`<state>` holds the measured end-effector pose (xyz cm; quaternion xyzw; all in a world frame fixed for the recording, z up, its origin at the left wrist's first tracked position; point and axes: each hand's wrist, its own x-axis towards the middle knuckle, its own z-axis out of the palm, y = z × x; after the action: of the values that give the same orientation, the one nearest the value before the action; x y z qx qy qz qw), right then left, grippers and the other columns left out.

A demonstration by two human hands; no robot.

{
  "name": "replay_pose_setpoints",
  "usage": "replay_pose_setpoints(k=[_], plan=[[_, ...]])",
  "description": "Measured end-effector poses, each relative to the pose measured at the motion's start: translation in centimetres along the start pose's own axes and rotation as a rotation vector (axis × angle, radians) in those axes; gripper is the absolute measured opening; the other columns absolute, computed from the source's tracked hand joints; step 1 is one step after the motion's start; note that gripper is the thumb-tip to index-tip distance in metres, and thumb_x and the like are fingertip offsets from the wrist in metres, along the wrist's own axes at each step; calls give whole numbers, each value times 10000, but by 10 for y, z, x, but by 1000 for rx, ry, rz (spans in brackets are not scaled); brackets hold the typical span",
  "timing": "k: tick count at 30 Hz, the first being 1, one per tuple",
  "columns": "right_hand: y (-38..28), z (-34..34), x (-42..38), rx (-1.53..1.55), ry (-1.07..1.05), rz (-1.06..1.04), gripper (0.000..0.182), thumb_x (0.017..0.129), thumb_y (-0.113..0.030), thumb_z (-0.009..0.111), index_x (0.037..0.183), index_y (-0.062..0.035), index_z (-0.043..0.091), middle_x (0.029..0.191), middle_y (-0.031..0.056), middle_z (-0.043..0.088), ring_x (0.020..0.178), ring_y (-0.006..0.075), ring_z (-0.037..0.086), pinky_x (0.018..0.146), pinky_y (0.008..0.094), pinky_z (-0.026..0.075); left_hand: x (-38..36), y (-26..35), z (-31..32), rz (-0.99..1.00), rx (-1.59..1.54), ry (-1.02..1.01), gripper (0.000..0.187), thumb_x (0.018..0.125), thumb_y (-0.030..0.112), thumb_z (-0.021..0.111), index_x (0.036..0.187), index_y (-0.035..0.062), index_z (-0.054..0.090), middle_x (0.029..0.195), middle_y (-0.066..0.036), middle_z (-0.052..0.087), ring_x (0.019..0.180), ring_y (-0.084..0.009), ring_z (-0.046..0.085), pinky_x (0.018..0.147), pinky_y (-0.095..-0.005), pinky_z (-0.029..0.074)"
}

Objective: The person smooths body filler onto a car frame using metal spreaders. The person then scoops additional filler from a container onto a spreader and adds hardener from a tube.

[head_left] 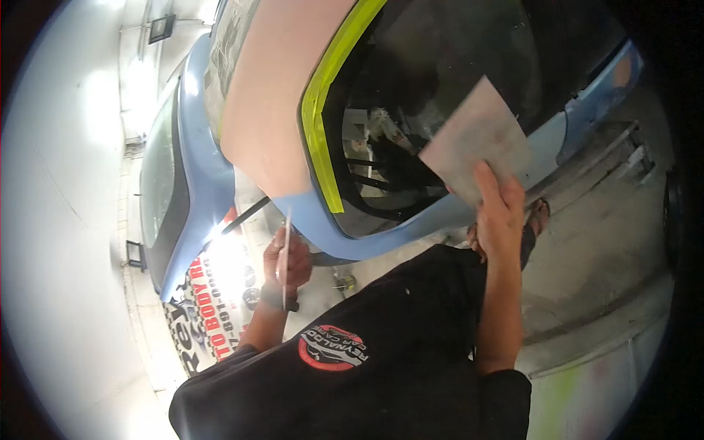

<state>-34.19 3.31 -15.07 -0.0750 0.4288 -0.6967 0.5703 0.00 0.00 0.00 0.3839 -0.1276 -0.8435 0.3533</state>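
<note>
My right hand [502, 202] grips the lower edge of a flat, square, greyish-pink sheet [480, 139], faintly smudged, and holds it up in front of a dark car window [433, 95]. Closed around a thin, pale flat piece [285, 257], my left hand [293, 260] is near the lower corner of the car body. That piece is almost edge-on, so its kind cannot be told. The blue car body [352, 246] carries a large dull pink area [275, 95] beside the window. Yellow-green tape [319, 117] runs along the window's edge. Neither hand visibly touches the car.
A blue-framed glass panel [165, 161] stands at the left, near a bright lamp [227, 260] and a lettered banner [209, 323]. A dark rod [246, 215] slants beside the car. Pale floor [572, 249] shows at the right, with a wall far left.
</note>
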Motion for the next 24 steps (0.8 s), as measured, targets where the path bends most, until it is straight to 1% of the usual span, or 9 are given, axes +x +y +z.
replay_pose_setpoints(k=[2, 3, 5, 6, 10, 15, 18, 20, 24], plan=[[18, -19, -18, -164, 84, 58, 320, 997, -257, 607, 1034, 56, 665, 949, 71, 673, 886, 149, 574, 805, 297, 455, -13, 6, 0, -35, 79, 182, 455, 1039, 432, 402, 688, 159, 502, 509, -2, 457, 365, -161, 426, 345, -283, 352], [30, -46, -4, -182, 90, 78, 324, 996, -263, 610, 1021, 55, 666, 942, 67, 671, 881, 145, 569, 800, 292, 450, 26, -16, -1, -84, 141, 221, 469, 1039, 433, 407, 669, 158, 492, 518, -11, 464, 390, -170, 444, 370, -303, 363], [49, -87, 11, -171, 72, 119, 337, 993, -277, 616, 1004, 55, 667, 931, 63, 667, 874, 140, 563, 797, 287, 443, 35, -20, -7, -124, 210, 275, 469, 1031, 443, 427, 676, 147, 508, 543, -15, 478, 440, -177, 475, 406, -335, 375], [58, -97, 14, -158, 74, 113, 336, 990, -289, 621, 991, 45, 661, 892, 58, 658, 813, 132, 557, 738, 279, 438, 38, -22, -8, -159, 138, 254, 461, 1024, 443, 441, 690, 137, 523, 571, -18, 490, 483, -186, 490, 432, -350, 384], [84, -113, 23, -167, 121, 69, 329, 977, -336, 644, 940, -9, 635, 711, 31, 616, 527, 95, 536, 457, 243, 417, 50, -29, -4, -211, 277, 290, 401, 993, 479, 520, 887, 105, 618, 619, -41, 511, 461, -167, 466, 395, -304, 352], [85, -121, 37, -294, 113, 212, 347, 969, -348, 657, 951, -2, 642, 736, 30, 641, 570, 88, 551, 507, 242, 436, 71, -38, 17, -266, 398, 170, 396, 980, 493, 543, 951, 110, 639, 635, -42, 520, 463, -160, 463, 392, -293, 344], [80, -122, 44, -172, 96, 135, 346, 975, -343, 650, 956, 3, 646, 758, 34, 651, 579, 91, 559, 520, 239, 437, 63, -44, 5, -198, 726, 390, 387, 974, 491, 553, 1024, 118, 644, 649, -46, 529, 469, -159, 470, 393, -289, 345], [75, -122, 46, -175, 78, 102, 336, 982, -333, 641, 950, 2, 648, 762, 35, 652, 598, 94, 573, 528, 239, 443, 57, -45, 2, -200, 715, 439, 385, 971, 487, 560, 1069, 123, 643, 658, -50, 537, 472, -161, 476, 394, -287, 347], [81, -128, 47, -178, 50, 103, 287, 994, -278, 624, 998, 9, 634, 816, 52, 662, 644, 113, 605, 538, 254, 465, 76, -49, 29, -280, 377, 251, 384, 968, 480, 569, 1097, 126, 642, 669, -57, 551, 473, -166, 483, 396, -288, 353]])
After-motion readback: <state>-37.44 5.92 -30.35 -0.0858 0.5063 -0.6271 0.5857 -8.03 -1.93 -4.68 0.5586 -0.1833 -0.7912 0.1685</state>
